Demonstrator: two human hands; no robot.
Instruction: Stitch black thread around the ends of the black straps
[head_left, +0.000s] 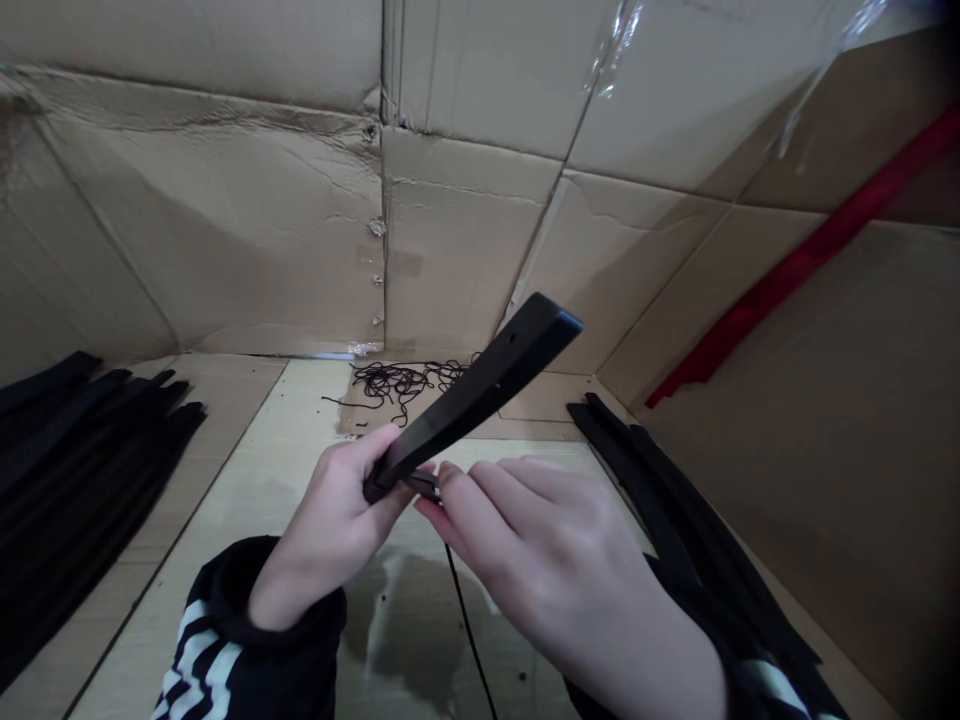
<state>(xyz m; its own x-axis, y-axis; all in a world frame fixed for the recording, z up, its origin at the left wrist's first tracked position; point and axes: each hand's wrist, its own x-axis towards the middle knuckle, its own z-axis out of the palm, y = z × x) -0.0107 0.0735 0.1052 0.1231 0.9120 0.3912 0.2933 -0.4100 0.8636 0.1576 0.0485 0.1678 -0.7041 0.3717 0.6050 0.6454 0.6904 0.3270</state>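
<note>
My left hand [337,510] is closed around the lower end of a long black bar [480,385]. The bar tilts up and away to the right, and a small hole shows near its far end. Against the bar's near end, my right hand [544,545] pinches a small dark piece with a shiny spot [426,485]; the fingers cover most of it, so its kind is unclear. A thin black strand [469,625] hangs below the hands and runs down out of view; where it starts is hidden.
Several black bars [90,480] lie stacked at the left, and more black bars [697,520] lie along the right side. A tangle of thin black strands [405,382] rests at the back. Cardboard walls [465,240] enclose the work surface; a red strip [810,255] crosses the right wall.
</note>
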